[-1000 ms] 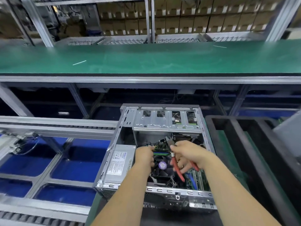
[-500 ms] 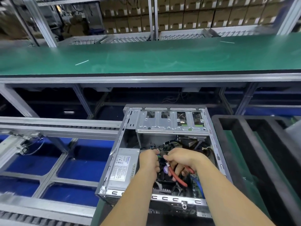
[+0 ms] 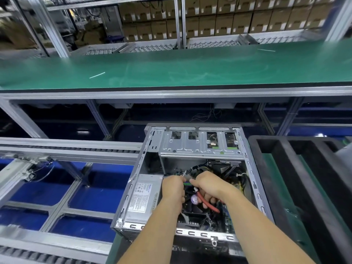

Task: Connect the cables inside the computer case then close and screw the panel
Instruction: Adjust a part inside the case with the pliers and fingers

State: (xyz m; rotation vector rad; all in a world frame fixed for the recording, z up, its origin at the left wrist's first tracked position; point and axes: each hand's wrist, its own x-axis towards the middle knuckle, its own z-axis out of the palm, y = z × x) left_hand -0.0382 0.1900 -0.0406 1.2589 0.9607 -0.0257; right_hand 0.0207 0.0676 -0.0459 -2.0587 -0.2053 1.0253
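An open grey computer case (image 3: 253, 180) lies on its side in front of me, its side panel off. Inside are a silver power supply (image 3: 142, 197), a black fan, a green board and black cables (image 3: 202, 168). My left hand (image 3: 173, 189) is curled inside the case beside the power supply, its fingertips hidden among the cables. My right hand (image 3: 208, 184) grips red-handled cutters (image 3: 206, 202), whose tip points toward the cables between both hands. Whatever the left fingers pinch is hidden.
A black foam tray (image 3: 285, 178) with long slots sits right of the case. A roller conveyor rail (image 3: 70, 147) and blue bins lie to the left. Behind runs a long green bench (image 3: 171, 67), with stacked cartons on shelves beyond.
My view has shifted, so the case sits further right and lower in frame. Both hands have moved slightly deeper toward the cables; the cutters stay in my right hand.
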